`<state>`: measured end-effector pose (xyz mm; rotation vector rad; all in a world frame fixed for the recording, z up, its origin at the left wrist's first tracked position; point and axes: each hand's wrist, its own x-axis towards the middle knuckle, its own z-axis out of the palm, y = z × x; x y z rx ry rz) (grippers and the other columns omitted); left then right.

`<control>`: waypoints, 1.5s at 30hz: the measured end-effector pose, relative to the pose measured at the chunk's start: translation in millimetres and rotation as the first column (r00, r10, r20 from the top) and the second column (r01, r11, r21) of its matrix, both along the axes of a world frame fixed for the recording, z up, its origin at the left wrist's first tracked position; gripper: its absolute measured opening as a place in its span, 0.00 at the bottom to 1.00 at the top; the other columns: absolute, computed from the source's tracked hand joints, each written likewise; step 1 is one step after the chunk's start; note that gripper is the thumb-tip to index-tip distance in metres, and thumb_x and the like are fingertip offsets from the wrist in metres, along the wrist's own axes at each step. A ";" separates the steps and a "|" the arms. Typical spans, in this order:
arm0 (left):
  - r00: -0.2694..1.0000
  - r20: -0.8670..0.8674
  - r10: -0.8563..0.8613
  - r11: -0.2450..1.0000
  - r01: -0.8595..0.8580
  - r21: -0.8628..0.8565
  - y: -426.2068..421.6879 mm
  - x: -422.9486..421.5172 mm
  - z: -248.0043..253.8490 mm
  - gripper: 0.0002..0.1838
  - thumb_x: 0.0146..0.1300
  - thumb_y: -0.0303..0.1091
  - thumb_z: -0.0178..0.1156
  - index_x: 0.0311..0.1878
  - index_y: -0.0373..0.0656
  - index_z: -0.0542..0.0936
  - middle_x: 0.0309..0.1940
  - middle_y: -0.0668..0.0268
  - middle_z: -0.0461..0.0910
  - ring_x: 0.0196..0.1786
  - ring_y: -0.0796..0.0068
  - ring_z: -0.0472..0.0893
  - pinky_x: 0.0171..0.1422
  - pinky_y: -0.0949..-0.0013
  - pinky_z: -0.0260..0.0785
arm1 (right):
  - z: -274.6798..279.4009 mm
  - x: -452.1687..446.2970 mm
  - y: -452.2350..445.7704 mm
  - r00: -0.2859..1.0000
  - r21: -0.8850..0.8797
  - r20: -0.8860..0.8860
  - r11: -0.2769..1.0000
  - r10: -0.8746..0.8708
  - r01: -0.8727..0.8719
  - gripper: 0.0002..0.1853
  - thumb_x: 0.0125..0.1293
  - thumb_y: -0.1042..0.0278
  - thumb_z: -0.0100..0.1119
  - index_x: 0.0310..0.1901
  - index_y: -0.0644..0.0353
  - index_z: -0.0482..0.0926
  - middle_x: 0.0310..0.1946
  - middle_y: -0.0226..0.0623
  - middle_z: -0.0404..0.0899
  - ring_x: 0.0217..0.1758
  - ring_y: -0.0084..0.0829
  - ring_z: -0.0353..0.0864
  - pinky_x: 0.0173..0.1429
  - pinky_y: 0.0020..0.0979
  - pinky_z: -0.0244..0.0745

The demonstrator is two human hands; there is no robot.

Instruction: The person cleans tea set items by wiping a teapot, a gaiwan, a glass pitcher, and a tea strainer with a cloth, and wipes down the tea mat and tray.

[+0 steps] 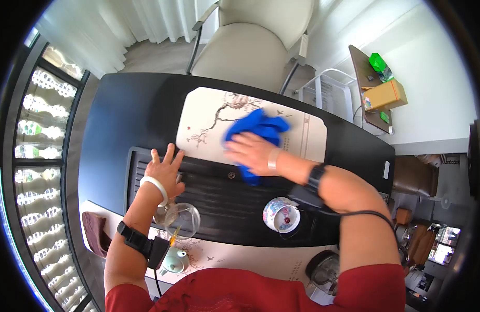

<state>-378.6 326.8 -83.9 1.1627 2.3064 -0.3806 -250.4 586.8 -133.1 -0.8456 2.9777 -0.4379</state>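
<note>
Bunched under my right hand is a blue cloth, lying on a cream mat printed with a branch and birds. That hand presses down on the cloth, its fingers reaching over it and slightly blurred. One end of the cloth hangs over the black ribbed tea tray. My left hand is open, fingers spread, at the tray's far left part, the fingertips close to the mat's near left corner. Below it stands a clear glass vessel.
On the tray's right part is a floral-patterned cup. Nearer me are a pale green teapot, a brown folded cloth and a dark glass pot. A beige chair stands beyond the black table.
</note>
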 end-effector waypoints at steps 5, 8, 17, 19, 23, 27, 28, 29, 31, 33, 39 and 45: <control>1.000 0.008 0.013 1.000 -0.013 -0.029 4.5 1.3 2.1 0.49 0.44 0.46 0.64 0.70 0.52 0.53 0.71 0.53 0.50 0.66 0.30 0.54 0.64 0.48 0.63 | -4.5 -58.7 -51.5 0.989 -0.181 -0.146 0.983 0.009 -0.035 0.33 0.48 0.63 0.62 0.57 0.62 0.67 0.61 0.50 0.62 0.65 0.44 0.61 0.66 0.40 0.55; 1.000 0.007 0.005 0.998 -0.004 -0.055 3.5 0.6 0.2 0.48 0.44 0.45 0.64 0.70 0.52 0.52 0.71 0.54 0.49 0.67 0.31 0.53 0.64 0.48 0.63 | 10.5 -22.3 -13.6 0.988 -0.043 -0.074 0.991 -0.133 0.130 0.40 0.39 0.55 0.70 0.56 0.63 0.68 0.60 0.51 0.63 0.66 0.47 0.58 0.67 0.45 0.52; 0.994 0.059 0.092 0.985 -0.100 0.137 -7.2 2.0 7.2 0.45 0.49 0.49 0.62 0.70 0.49 0.53 0.70 0.53 0.51 0.69 0.38 0.53 0.71 0.48 0.50 | -16.4 75.5 133.7 0.525 0.220 -0.087 0.498 -0.847 0.839 0.34 0.50 0.63 0.64 0.60 0.60 0.64 0.62 0.52 0.62 0.66 0.48 0.61 0.69 0.41 0.56; 0.984 0.057 0.168 0.928 -0.177 0.327 -24.3 10.0 16.1 0.46 0.49 0.50 0.62 0.70 0.48 0.52 0.70 0.51 0.52 0.70 0.42 0.52 0.72 0.48 0.46 | -11.4 63.8 125.7 0.430 0.345 -0.015 0.399 -0.903 0.849 0.34 0.53 0.62 0.63 0.61 0.61 0.63 0.63 0.53 0.61 0.66 0.48 0.61 0.68 0.40 0.58; 0.960 0.001 0.280 0.661 -0.194 0.725 -89.7 29.8 49.1 0.34 0.52 0.40 0.62 0.63 0.42 0.65 0.60 0.49 0.68 0.63 0.50 0.67 0.66 0.58 0.60 | 19.8 14.5 101.4 0.407 0.336 0.306 0.498 -0.861 0.799 0.21 0.57 0.61 0.57 0.52 0.62 0.73 0.54 0.51 0.72 0.54 0.50 0.72 0.60 0.39 0.67; 0.804 0.387 0.453 0.456 -0.581 0.674 -149.3 73.4 55.9 0.14 0.54 0.31 0.60 0.45 0.37 0.79 0.35 0.59 0.81 0.30 0.73 0.80 0.33 0.72 0.71 | 26.8 -33.7 0.0 0.710 0.190 0.324 0.778 -0.625 0.598 0.22 0.53 0.61 0.61 0.50 0.55 0.75 0.54 0.45 0.73 0.55 0.48 0.72 0.58 0.40 0.68; 0.769 0.432 0.472 0.468 -0.633 0.617 -157.6 85.2 57.2 0.14 0.54 0.32 0.60 0.44 0.38 0.79 0.34 0.60 0.81 0.29 0.74 0.79 0.33 0.72 0.71 | 34.9 -42.3 -33.9 0.776 0.148 0.351 0.849 -0.524 0.507 0.23 0.51 0.61 0.62 0.51 0.53 0.75 0.55 0.44 0.72 0.58 0.46 0.70 0.60 0.42 0.66; 0.745 0.465 0.478 0.475 -0.665 0.576 -162.1 95.5 56.6 0.14 0.55 0.33 0.60 0.44 0.38 0.80 0.35 0.58 0.81 0.29 0.71 0.80 0.35 0.70 0.72 | 33.3 -48.3 -63.6 0.864 0.140 0.215 0.890 -0.455 0.434 0.25 0.50 0.61 0.64 0.52 0.52 0.75 0.57 0.42 0.69 0.61 0.45 0.66 0.63 0.45 0.62; 0.720 0.500 0.481 0.475 -0.694 0.542 -169.0 115.3 44.3 0.15 0.56 0.36 0.60 0.45 0.39 0.80 0.36 0.56 0.81 0.29 0.68 0.81 0.37 0.67 0.73 | 21.6 -49.0 -108.3 0.907 0.162 0.058 0.900 -0.417 0.403 0.25 0.49 0.61 0.64 0.52 0.50 0.75 0.61 0.40 0.65 0.65 0.43 0.59 0.66 0.50 0.55; 0.726 0.508 0.465 0.463 -0.688 0.559 -169.8 125.5 27.1 0.17 0.57 0.39 0.59 0.46 0.39 0.79 0.38 0.55 0.80 0.30 0.67 0.81 0.39 0.66 0.73 | 10.1 -43.2 -129.1 0.871 0.183 0.004 0.857 -0.491 0.482 0.24 0.50 0.63 0.62 0.52 0.50 0.76 0.63 0.39 0.61 0.66 0.43 0.57 0.67 0.51 0.52; 0.732 0.496 0.466 0.478 -0.681 0.555 -151.3 138.6 10.7 0.18 0.60 0.45 0.57 0.45 0.42 0.80 0.41 0.57 0.79 0.35 0.60 0.81 0.45 0.62 0.72 | 20.9 18.2 -112.2 0.849 0.338 0.162 0.837 -0.503 0.432 0.19 0.51 0.64 0.59 0.48 0.53 0.78 0.63 0.38 0.61 0.66 0.43 0.58 0.67 0.50 0.53; 0.755 0.492 0.434 0.445 -0.654 0.612 -147.3 136.9 0.5 0.14 0.61 0.41 0.55 0.41 0.42 0.82 0.39 0.58 0.79 0.38 0.58 0.80 0.46 0.62 0.71 | 51.0 -2.5 -98.7 0.810 0.199 0.099 0.810 -0.577 0.552 0.19 0.56 0.56 0.57 0.50 0.46 0.77 0.53 0.41 0.72 0.58 0.43 0.70 0.58 0.46 0.67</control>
